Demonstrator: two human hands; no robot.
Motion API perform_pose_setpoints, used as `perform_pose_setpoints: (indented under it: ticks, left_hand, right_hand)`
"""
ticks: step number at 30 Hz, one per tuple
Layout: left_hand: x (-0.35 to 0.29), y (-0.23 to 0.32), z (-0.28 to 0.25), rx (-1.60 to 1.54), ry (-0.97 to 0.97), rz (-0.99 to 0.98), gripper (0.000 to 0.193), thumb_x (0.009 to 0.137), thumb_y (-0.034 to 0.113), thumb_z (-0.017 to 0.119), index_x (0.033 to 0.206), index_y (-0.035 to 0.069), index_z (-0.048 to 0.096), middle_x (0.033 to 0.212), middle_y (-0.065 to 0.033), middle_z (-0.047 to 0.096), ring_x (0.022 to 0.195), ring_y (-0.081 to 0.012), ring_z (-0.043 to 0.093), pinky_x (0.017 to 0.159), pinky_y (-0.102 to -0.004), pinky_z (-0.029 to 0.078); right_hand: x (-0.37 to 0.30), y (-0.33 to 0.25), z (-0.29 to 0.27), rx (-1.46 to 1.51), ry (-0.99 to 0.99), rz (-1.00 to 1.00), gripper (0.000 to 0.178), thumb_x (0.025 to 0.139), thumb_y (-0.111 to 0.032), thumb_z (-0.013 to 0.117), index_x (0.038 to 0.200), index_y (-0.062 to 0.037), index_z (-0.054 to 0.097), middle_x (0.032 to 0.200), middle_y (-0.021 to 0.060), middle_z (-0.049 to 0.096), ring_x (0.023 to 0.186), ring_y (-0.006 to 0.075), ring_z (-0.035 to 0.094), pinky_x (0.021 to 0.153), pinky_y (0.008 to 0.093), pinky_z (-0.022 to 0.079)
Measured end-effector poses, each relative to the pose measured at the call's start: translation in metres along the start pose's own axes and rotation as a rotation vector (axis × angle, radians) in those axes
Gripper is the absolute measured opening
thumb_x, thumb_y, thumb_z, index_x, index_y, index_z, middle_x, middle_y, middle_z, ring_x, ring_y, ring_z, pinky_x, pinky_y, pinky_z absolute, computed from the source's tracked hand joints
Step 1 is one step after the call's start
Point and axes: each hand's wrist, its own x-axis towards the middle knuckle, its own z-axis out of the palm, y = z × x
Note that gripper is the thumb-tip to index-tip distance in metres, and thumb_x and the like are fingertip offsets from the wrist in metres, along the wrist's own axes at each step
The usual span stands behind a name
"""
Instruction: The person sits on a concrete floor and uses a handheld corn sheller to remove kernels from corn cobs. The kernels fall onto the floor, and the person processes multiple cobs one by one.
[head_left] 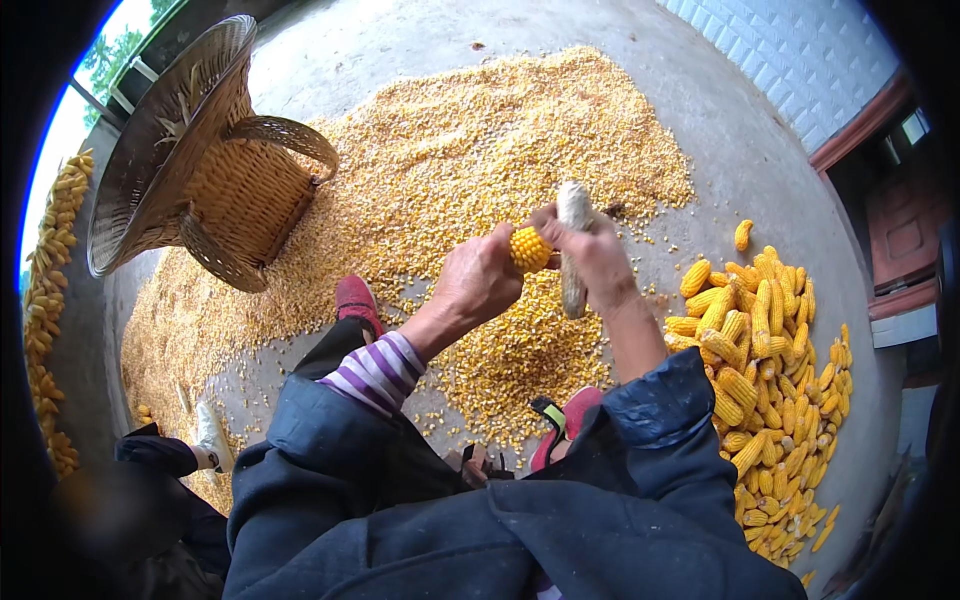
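Note:
My left hand [476, 280] is closed around a yellow ear of corn [529, 250], whose kernel-covered end sticks out toward the right. In my right hand [602, 268] is a pale, bare corncob [574, 208], held roughly upright and close against the ear. The two hands nearly meet in front of me, and the fingers partly hide where the cob and the ear touch. Below them, loose corn kernels [520, 375] lie heaped on the ground between my red shoes [357, 303].
A wide layer of kernels [480, 130] covers the concrete floor ahead. At the right is a big pile of unshelled ears [765, 350]. A woven basket [235, 195] lies tipped at the far left. Ears hang in a column [50, 300] beyond. Another person's leg [160, 452] shows lower left.

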Motion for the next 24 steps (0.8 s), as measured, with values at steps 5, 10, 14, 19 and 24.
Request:
perform_pose_setpoints:
  ticks: [5, 10, 14, 19, 24]
  left_hand:
    - [-0.009, 0.007, 0.005, 0.163, -0.016, 0.026, 0.015, 0.079, 0.006, 0.052, 0.091, -0.001, 0.045, 0.054, -0.0196, 0.057, 0.050, -0.0385, 0.059, 0.048, -0.0486, 0.047]
    - [-0.015, 0.016, 0.001, 0.313, 0.023, 0.328, 0.017, 0.076, 0.007, 0.057, 0.086, 0.003, 0.044, 0.062, -0.0135, 0.058, 0.062, -0.0305, 0.063, 0.049, -0.0423, 0.049]
    - [-0.016, 0.015, -0.001, 0.163, -0.068, 0.194, 0.017, 0.079, 0.010, 0.055, 0.092, 0.002, 0.049, 0.065, -0.0164, 0.061, 0.067, -0.0332, 0.065, 0.056, -0.0454, 0.051]
    - [0.000, 0.008, -0.021, -0.635, -0.259, -0.206, 0.013, 0.070, 0.007, 0.060, 0.081, -0.001, 0.058, 0.061, -0.0091, 0.058, 0.052, -0.0183, 0.057, 0.049, -0.0327, 0.045]
    - [-0.002, 0.009, -0.029, -0.873, -0.517, -0.380, 0.020, 0.070, 0.006, 0.063, 0.088, -0.001, 0.055, 0.059, -0.0008, 0.052, 0.048, -0.0088, 0.051, 0.043, -0.0244, 0.039]
  right_hand:
    - [-0.005, 0.024, 0.017, -0.218, 0.183, -0.194, 0.023, 0.080, -0.023, 0.076, 0.077, -0.0054, 0.061, 0.067, 0.0012, 0.060, 0.062, 0.0091, 0.053, 0.059, 0.0264, 0.045]
    - [0.016, 0.048, 0.000, 0.143, 0.249, 0.179, 0.028, 0.078, -0.023, 0.078, 0.068, -0.0079, 0.057, 0.061, 0.0006, 0.056, 0.051, 0.0096, 0.049, 0.049, 0.0260, 0.041]
    - [0.013, 0.046, -0.002, 0.076, 0.198, 0.127, 0.030, 0.078, -0.024, 0.078, 0.064, -0.0098, 0.055, 0.060, -0.0007, 0.054, 0.049, 0.0094, 0.048, 0.046, 0.0257, 0.038]
    - [0.008, 0.014, 0.007, 0.190, 0.127, -0.026, 0.016, 0.085, -0.017, 0.069, 0.096, -0.0067, 0.062, 0.087, 0.0052, 0.067, 0.072, 0.0112, 0.059, 0.065, 0.0273, 0.046]
    - [-0.006, -0.005, 0.008, -0.097, -0.231, -0.193, 0.022, 0.084, -0.020, 0.070, 0.096, -0.0030, 0.062, 0.090, 0.0047, 0.066, 0.089, 0.0141, 0.060, 0.084, 0.0287, 0.045]
